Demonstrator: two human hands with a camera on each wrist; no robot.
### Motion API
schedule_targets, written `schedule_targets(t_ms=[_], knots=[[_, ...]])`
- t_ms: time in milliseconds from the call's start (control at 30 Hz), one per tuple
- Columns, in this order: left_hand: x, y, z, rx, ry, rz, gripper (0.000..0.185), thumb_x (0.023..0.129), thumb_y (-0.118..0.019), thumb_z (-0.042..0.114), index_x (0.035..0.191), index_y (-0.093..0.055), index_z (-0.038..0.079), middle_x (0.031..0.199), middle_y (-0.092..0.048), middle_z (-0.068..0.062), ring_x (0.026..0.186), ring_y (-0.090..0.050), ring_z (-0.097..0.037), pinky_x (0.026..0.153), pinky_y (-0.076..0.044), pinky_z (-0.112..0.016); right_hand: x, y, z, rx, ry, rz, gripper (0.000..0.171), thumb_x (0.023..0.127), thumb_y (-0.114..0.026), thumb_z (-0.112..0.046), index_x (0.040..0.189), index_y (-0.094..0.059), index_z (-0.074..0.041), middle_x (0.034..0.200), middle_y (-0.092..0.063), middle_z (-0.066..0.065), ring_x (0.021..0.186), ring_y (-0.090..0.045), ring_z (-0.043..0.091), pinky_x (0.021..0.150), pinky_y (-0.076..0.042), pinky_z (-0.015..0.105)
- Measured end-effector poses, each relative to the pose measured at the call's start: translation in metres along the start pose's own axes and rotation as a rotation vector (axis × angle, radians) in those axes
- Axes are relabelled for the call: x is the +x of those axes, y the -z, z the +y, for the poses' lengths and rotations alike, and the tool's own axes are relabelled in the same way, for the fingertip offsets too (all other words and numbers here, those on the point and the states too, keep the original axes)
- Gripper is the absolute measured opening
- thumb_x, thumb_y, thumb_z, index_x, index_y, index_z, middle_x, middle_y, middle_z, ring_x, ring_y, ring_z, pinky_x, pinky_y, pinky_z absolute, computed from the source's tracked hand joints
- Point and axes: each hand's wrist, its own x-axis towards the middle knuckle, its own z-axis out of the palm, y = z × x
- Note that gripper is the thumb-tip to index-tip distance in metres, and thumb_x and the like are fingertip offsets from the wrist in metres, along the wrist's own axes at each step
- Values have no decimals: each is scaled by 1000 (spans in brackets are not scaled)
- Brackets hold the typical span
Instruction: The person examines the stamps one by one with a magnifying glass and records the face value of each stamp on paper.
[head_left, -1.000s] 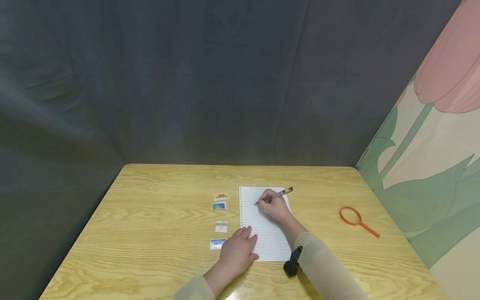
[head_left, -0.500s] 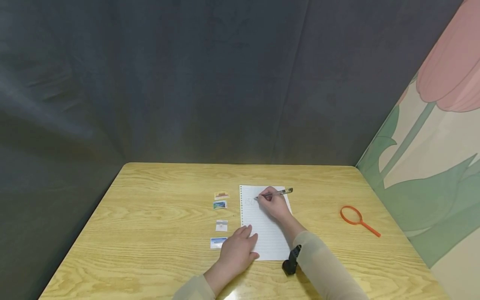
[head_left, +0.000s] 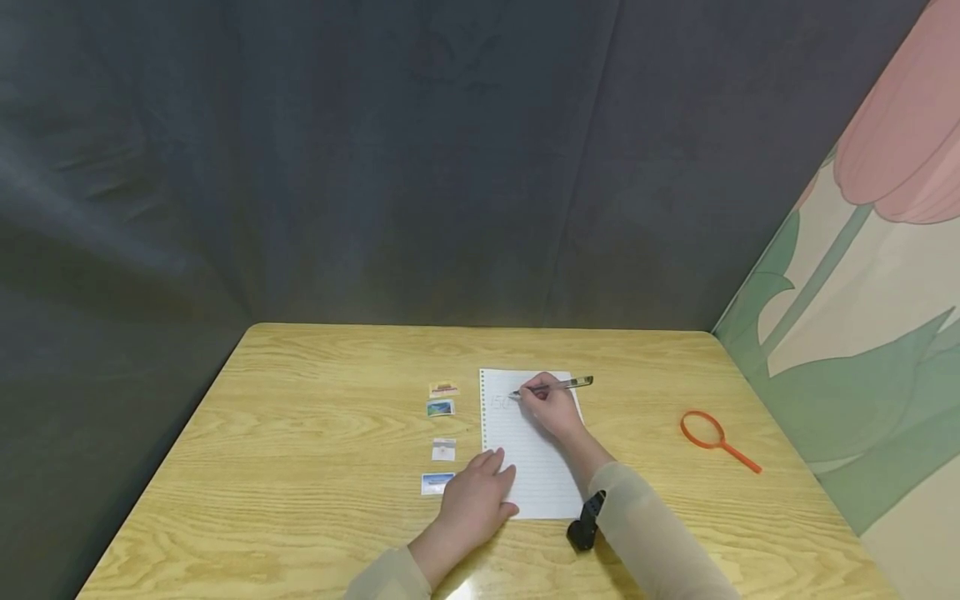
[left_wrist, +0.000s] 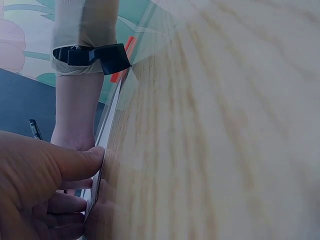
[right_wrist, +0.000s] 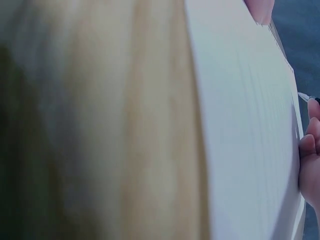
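Observation:
A sheet of lined paper with a row of punched holes down its left side lies on the table. My right hand pinches a dark pen, its tip on the upper left of the sheet beside faint pencil-thin marks that look like digits. In the right wrist view the fingers holding the pen show at the right edge. My left hand rests with spread fingers on the sheet's lower left part. Its thumb lies at the paper's edge in the left wrist view.
Several small stamp-like pictures lie left of the paper: a yellow one, a blue-green one, a pale one and a blue one beside the left hand. An orange magnifying glass lies to the right on the wooden table.
The pen tip has shifted slightly up the sheet, and the pen's back end has swung a little right. The written marks look fuller. My left hand stays in place.

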Motion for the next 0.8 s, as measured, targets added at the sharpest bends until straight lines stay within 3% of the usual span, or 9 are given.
schedule_targets(t_ms=[800], knots=[[0, 0, 0, -2, 7, -31, 55, 86, -72, 46, 132, -65, 18, 145, -53, -8, 133, -48, -23, 101, -48, -35, -2, 0, 2, -32, 3, 42, 5, 87, -68, -7, 90, -66, -3, 78, -60, 4, 72, -54, 17, 64, -46, 25]])
